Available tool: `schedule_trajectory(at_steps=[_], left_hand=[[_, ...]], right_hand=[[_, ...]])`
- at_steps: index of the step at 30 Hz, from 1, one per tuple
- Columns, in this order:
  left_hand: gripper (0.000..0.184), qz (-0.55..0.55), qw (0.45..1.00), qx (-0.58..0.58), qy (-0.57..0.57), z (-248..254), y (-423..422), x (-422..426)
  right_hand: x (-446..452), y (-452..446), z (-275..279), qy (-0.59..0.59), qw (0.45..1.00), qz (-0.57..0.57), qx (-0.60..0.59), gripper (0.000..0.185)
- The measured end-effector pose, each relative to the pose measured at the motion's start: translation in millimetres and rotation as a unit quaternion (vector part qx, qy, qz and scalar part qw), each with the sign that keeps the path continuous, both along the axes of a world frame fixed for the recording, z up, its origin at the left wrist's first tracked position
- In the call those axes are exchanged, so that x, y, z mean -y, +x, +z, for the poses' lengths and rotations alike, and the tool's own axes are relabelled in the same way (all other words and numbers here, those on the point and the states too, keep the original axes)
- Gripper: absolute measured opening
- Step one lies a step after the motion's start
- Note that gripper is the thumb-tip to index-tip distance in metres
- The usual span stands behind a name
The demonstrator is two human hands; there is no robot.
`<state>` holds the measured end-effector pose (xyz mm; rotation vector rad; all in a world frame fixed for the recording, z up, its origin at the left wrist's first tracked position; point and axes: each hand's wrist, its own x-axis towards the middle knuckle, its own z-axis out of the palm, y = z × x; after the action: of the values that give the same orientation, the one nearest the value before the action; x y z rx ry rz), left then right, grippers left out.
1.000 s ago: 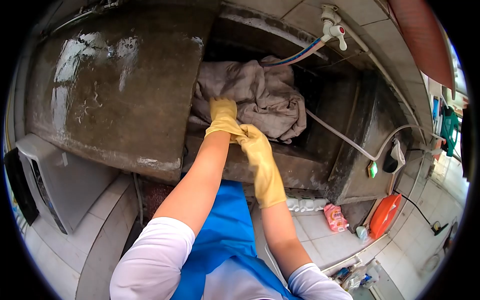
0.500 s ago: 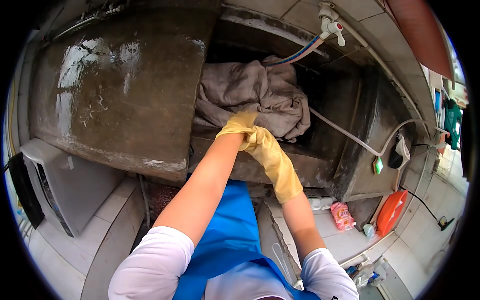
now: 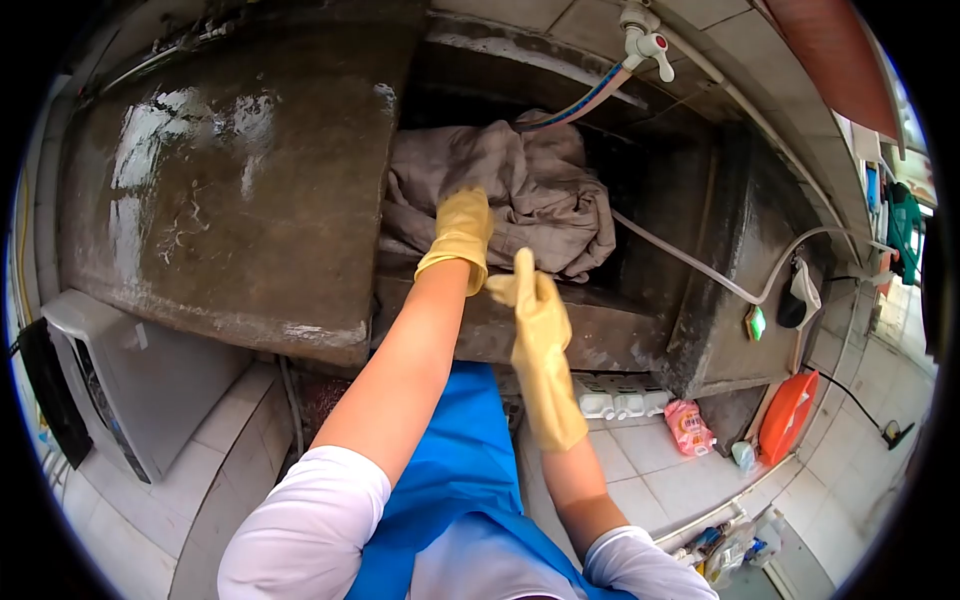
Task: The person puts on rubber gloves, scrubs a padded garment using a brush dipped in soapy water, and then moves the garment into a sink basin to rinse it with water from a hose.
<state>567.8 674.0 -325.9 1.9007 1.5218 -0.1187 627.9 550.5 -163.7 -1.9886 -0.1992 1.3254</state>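
A crumpled grey-brown cloth [image 3: 550, 195] lies bunched in the dark stone basin. Over its near left edge is my left hand [image 3: 463, 228], in a yellow rubber glove whose cuff is bunched at the wrist. The fingers of that hand point away from me and are mostly hidden, so their grip is unclear. Just right of it, in front of the cloth, my right hand [image 3: 538, 310] wears a matching glove pulled up the forearm. At least one finger stretches upward and another points left; nothing is held there.
A white tap [image 3: 645, 45] with a striped hose hangs over the basin. A wet stone slab [image 3: 230, 220] adjoins on the left, above a grey appliance [image 3: 160, 380]. To the lower right are a pink pouch [image 3: 690, 428], an orange basin [image 3: 787, 418] and white bottles [image 3: 625, 398].
My right hand has let go of the left glove's cuff and drawn back towards me to the right. My left hand has moved slightly left and forward over the cloth.
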Motion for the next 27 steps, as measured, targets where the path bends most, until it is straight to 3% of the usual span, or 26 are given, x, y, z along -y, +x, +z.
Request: schedule_trajectory(at_steps=[1,2,4,6,8,10,12,13,14,16,17,18,20,21,22,24,25,27], left_hand=[[0.035,-0.02,0.996,-0.014,0.082,-7.8,0.8,1.2],[0.036,-0.04,0.986,-0.029,0.162,-13.7,2.5,3.5],[0.037,-0.06,0.984,-0.044,0.162,-25.1,8.3,8.0],[0.039,-0.081,0.981,-0.061,0.166,-23.3,10.3,7.4],[0.048,0.004,0.998,0.015,0.063,-16.9,11.7,8.6],[0.046,0.04,0.999,0.01,0.013,-32.4,13.8,6.3],[0.044,0.078,0.996,0.003,-0.042,-41.1,11.5,10.5],[0.044,0.072,0.996,-0.006,-0.045,-42.1,9.0,16.3],[0.044,0.066,0.997,-0.015,-0.045,-43.6,5.6,19.3],[0.04,0.012,0.998,-0.055,0.012,-26.1,-8.7,20.6],[0.036,-0.042,0.992,-0.094,0.068,-27.0,-14.3,21.4],[0.036,-0.042,0.992,-0.094,0.067,-28.1,-16.7,22.6],[0.029,-0.109,0.957,-0.174,0.206,-39.6,-18.6,27.1],[0.029,-0.114,0.945,-0.157,0.262,-52.0,-20.5,34.3],[0.029,-0.113,0.946,-0.157,0.262,-64.6,-24.1,40.2],[0.061,-0.116,0.973,-0.174,0.099,-61.4,-27.5,41.3],[0.035,-0.077,0.974,-0.155,0.145,-59.8,-28.9,43.6],[0.041,-0.076,0.981,-0.142,0.113,-63.8,-30.9,42.4]], right_hand=[[4.0,-12.8,-1.5,-0.016,1.0,-0.011,0.01,0.072],[3.7,-19.3,1.0,-0.024,1.0,0.02,0.001,0.074],[-6.5,-27.1,-0.8,-0.09,0.988,0.088,0.088,0.074],[-12.4,-38.4,-9.2,-0.078,0.994,0.031,0.063,0.07],[-5.6,-42.1,-42.0,0.071,0.996,-0.042,0.017,0.074],[-5.3,-38.1,-58.7,0.046,0.996,0.005,0.074,0.071],[-2.9,-34.2,-69.1,0.015,0.972,0.163,0.167,0.068],[-2.7,-44.8,-86.0,0.066,0.941,0.122,0.309,0.058],[-3.8,-39.8,-81.7,0.067,0.941,0.122,0.309,0.058],[-4.7,-19.8,-65.6,0.059,0.805,0.436,0.398,0.053],[1.8,-12.5,-60.6,0.106,0.737,0.468,0.476,0.04],[2.5,-9.8,-60.2,0.106,0.737,0.468,0.475,0.04],[-1.0,-4.0,-57.3,-0.02,0.677,0.59,0.439,0.031],[-16.7,1.3,-44.0,-0.019,0.637,0.622,0.455,0.023],[-30.3,5.8,-28.8,-0.072,0.659,0.604,0.442,0.019],[-32.3,18.0,-21.5,0.092,0.706,0.527,0.465,0.014],[-34.5,16.6,-20.9,0.088,0.708,0.525,0.465,0.014],[-44.8,9.1,-18.9,0.104,0.69,0.567,0.438,0.01]])
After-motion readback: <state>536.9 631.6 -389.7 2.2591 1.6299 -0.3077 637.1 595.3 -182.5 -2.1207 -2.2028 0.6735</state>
